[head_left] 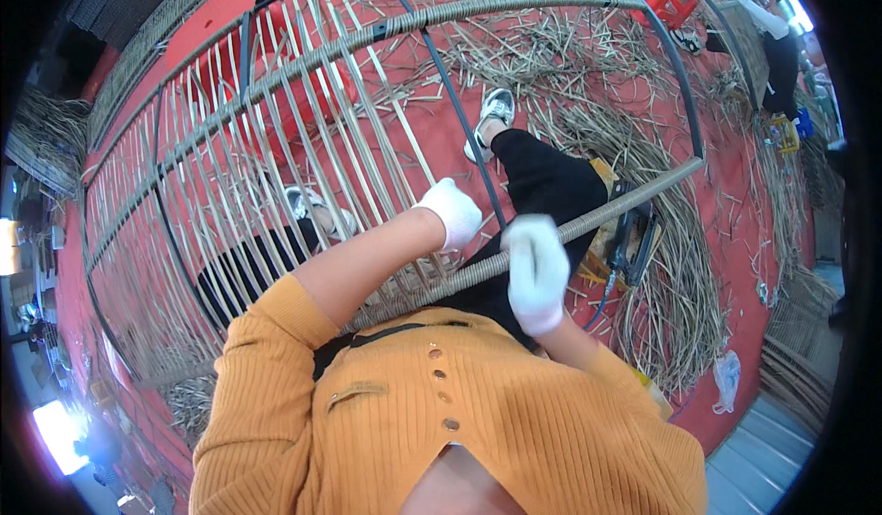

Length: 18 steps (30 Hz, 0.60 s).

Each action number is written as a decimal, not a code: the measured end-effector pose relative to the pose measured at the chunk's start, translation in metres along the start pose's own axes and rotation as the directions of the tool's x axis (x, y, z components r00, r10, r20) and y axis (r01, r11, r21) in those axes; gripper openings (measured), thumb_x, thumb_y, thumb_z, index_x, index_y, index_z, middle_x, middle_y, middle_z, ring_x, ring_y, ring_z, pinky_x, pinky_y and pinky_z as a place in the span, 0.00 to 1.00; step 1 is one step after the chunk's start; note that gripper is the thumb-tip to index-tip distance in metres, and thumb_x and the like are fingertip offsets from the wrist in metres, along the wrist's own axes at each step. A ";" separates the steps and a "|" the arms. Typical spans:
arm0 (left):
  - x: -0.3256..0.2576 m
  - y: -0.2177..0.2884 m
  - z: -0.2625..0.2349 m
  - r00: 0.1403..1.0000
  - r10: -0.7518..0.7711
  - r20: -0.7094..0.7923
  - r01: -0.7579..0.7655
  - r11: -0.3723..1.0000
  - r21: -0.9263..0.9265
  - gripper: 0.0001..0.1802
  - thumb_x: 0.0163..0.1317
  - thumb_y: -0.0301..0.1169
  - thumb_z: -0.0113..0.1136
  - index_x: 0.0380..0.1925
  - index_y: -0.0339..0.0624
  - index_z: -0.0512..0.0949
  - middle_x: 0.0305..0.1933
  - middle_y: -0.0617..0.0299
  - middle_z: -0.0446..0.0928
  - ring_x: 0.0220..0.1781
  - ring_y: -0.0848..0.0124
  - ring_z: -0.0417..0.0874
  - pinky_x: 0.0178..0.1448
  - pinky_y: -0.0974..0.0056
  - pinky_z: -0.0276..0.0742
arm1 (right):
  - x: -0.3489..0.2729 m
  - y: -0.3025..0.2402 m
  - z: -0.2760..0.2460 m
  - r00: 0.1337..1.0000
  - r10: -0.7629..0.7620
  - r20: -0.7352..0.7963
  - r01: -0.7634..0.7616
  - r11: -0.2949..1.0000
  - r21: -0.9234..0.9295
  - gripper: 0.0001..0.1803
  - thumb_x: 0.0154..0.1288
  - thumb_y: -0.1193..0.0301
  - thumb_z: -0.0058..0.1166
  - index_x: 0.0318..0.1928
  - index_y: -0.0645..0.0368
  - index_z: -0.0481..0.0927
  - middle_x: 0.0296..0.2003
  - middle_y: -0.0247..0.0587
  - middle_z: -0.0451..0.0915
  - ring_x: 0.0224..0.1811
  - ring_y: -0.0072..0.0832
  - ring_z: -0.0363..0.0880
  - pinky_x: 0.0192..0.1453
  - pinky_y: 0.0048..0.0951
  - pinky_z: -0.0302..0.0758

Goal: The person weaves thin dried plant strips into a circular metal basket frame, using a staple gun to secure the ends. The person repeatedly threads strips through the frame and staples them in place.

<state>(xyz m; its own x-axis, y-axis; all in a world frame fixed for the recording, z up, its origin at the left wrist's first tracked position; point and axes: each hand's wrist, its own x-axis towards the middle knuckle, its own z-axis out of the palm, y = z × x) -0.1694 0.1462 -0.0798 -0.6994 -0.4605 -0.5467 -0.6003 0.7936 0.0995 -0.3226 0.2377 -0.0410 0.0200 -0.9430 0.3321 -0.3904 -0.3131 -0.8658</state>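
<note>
A large dark-barred frame [478, 5] spreads mostly beyond and leftward of the left grip [452, 214], pale strands [312, 101] strung across it side by side; its tan-wrapped near rail [634, 197] passes the right grip [536, 273], contact too blurred to judge.

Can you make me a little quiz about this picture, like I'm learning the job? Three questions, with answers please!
1. Pick one: what colour is the glove on the left hand?
a) black
b) white
c) red
2. True or false: the pale strips fill the frame all the way to its right end.
3. Which hand is nearer the black tool?

Key:
1. b
2. False; the right end has no strips across it.
3. The right hand.
</note>
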 end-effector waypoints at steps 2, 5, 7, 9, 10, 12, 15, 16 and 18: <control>0.001 0.004 0.001 1.000 0.023 0.008 -0.023 0.999 -0.034 0.09 0.53 0.35 0.65 0.32 0.48 0.89 0.34 0.59 0.88 0.40 0.61 0.88 0.46 0.56 0.75 | -0.048 -0.001 -0.015 0.885 0.405 0.231 -0.434 0.896 0.090 0.07 0.70 0.78 0.49 0.44 0.65 0.80 0.34 0.43 0.80 0.37 0.30 0.81 0.46 0.31 0.76; 0.006 0.015 0.008 0.994 0.092 0.063 -0.088 0.994 -0.062 0.10 0.52 0.33 0.66 0.35 0.46 0.89 0.37 0.56 0.88 0.44 0.59 0.89 0.50 0.55 0.77 | -0.088 0.046 -0.002 0.715 0.631 0.301 -0.665 0.746 0.015 0.16 0.73 0.76 0.48 0.57 0.66 0.77 0.47 0.47 0.84 0.51 0.34 0.82 0.58 0.32 0.76; 0.009 0.024 0.010 0.986 0.129 0.110 -0.122 0.990 -0.064 0.13 0.53 0.32 0.66 0.40 0.45 0.89 0.42 0.55 0.88 0.48 0.57 0.89 0.54 0.53 0.79 | -0.097 0.081 0.030 0.833 0.418 0.362 -0.548 0.713 0.437 0.20 0.71 0.76 0.51 0.62 0.65 0.74 0.51 0.49 0.84 0.54 0.35 0.81 0.60 0.33 0.74; 0.005 0.025 0.003 0.981 0.142 0.130 -0.135 0.989 -0.062 0.14 0.53 0.33 0.66 0.40 0.45 0.89 0.42 0.53 0.88 0.48 0.55 0.89 0.54 0.51 0.81 | -0.098 0.101 0.041 0.839 0.355 0.412 -0.502 0.796 0.337 0.21 0.69 0.76 0.53 0.61 0.66 0.75 0.51 0.51 0.84 0.54 0.36 0.81 0.60 0.34 0.75; -0.001 0.021 -0.005 0.986 0.139 0.092 -0.129 0.986 -0.107 0.12 0.53 0.33 0.65 0.38 0.47 0.89 0.38 0.54 0.87 0.44 0.55 0.88 0.53 0.52 0.80 | -0.098 0.104 0.044 0.807 0.445 0.388 -0.555 0.796 0.242 0.17 0.69 0.76 0.52 0.56 0.67 0.79 0.47 0.50 0.85 0.51 0.37 0.83 0.57 0.35 0.76; -0.019 -0.004 -0.025 0.996 0.091 0.017 -0.088 0.990 -0.114 0.11 0.55 0.34 0.64 0.36 0.48 0.88 0.36 0.53 0.86 0.43 0.55 0.88 0.53 0.51 0.80 | -0.095 0.096 0.040 0.689 0.571 0.446 -0.678 0.725 0.119 0.12 0.70 0.73 0.51 0.45 0.68 0.83 0.37 0.48 0.87 0.42 0.38 0.85 0.49 0.38 0.79; -0.062 -0.094 -0.054 0.642 -0.384 -0.664 -0.107 0.813 -0.573 0.18 0.65 0.46 0.59 0.44 0.45 0.85 0.38 0.52 0.85 0.40 0.55 0.87 0.48 0.55 0.81 | -0.090 0.070 0.025 0.564 0.642 0.519 -0.803 0.571 0.167 0.13 0.70 0.72 0.50 0.40 0.71 0.83 0.32 0.49 0.87 0.36 0.36 0.85 0.44 0.37 0.79; -0.071 -0.129 -0.059 0.424 -0.569 -0.704 0.191 0.817 -0.545 0.16 0.68 0.43 0.58 0.47 0.47 0.85 0.39 0.53 0.85 0.42 0.55 0.87 0.49 0.55 0.81 | -0.088 0.063 0.022 0.559 0.612 0.559 -0.821 0.506 0.265 0.13 0.71 0.72 0.50 0.39 0.72 0.83 0.30 0.50 0.86 0.34 0.36 0.85 0.43 0.37 0.79; -0.082 -0.181 -0.051 0.281 -0.381 -0.881 0.297 0.907 -0.298 0.15 0.68 0.36 0.58 0.51 0.47 0.84 0.40 0.53 0.85 0.43 0.56 0.87 0.50 0.57 0.81 | -0.086 0.056 0.020 0.491 0.671 0.556 -0.865 0.450 0.222 0.14 0.71 0.72 0.50 0.39 0.73 0.83 0.29 0.50 0.86 0.33 0.34 0.85 0.43 0.35 0.79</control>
<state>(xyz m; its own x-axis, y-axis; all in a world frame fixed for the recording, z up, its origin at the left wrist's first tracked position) -0.0231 0.0202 -0.0101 -0.3095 -0.7823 0.5406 -0.8680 0.4646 0.1754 -0.3273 0.2993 -0.1255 0.2593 -0.7356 -0.6259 0.0110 0.6502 -0.7596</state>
